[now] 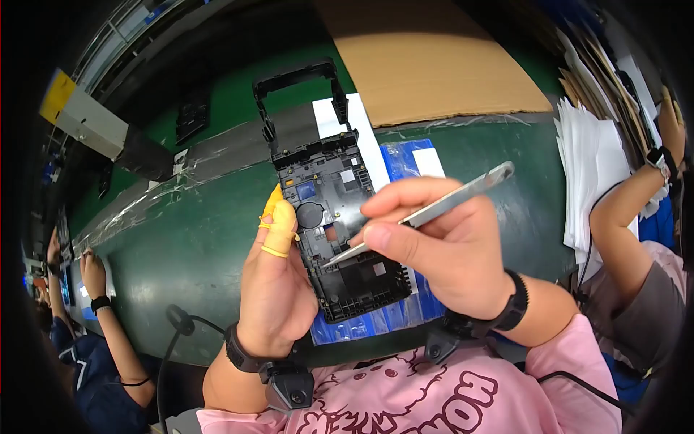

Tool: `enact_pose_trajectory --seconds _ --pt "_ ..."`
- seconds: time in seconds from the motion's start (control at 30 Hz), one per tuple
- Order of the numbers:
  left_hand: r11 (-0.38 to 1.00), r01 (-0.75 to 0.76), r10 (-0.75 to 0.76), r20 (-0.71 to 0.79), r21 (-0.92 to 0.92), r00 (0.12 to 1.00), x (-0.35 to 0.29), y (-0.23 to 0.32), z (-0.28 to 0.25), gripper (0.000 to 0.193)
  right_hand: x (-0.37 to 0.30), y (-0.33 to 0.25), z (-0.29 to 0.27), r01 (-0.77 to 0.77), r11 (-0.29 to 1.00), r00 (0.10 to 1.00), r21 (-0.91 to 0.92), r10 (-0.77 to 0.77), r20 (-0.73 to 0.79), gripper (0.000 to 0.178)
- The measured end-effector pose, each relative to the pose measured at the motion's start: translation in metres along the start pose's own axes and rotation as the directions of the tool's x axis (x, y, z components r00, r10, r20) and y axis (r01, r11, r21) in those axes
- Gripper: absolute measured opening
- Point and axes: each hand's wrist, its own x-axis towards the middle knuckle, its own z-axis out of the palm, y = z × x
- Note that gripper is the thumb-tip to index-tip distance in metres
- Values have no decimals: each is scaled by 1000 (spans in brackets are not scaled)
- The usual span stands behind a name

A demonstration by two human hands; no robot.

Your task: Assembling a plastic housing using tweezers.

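My left hand [276,278] holds a black plastic frame [340,217] by its left edge, above the green table. A yellow finger cot covers the thumb, which rests against the frame's side. The frame is long, with an open rectangular loop at its far end and small parts inside. My right hand [441,246] grips metal tweezers [434,210] like a pen. Their tips touch the middle of the frame, beside a round black part. Both wrists wear black bands.
A blue-and-white sheet [416,163] lies on the green table [188,239] under the frame. Brown cardboard [426,65] sits beyond it, and a stack of white paper [589,163] at the right. Other people's arms show at the left [108,333] and right [622,210].
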Motion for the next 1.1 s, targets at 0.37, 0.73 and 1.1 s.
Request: enact_pose_trajectory --seconds 0.37,0.73,1.1 --pt "1000 -21 20 -35 -23 999 -3 3 2 38 -6 15 -4 -22 1000 999 -7 21 -33 20" --pt "998 -5 1 -61 -56 998 -2 4 1 40 -4 20 -4 -10 1000 1000 -15 10 -24 20" --pt "980 -88 68 114 179 991 -5 5 -1 83 -4 19 -5 -22 1000 998 -11 22 -59 19"
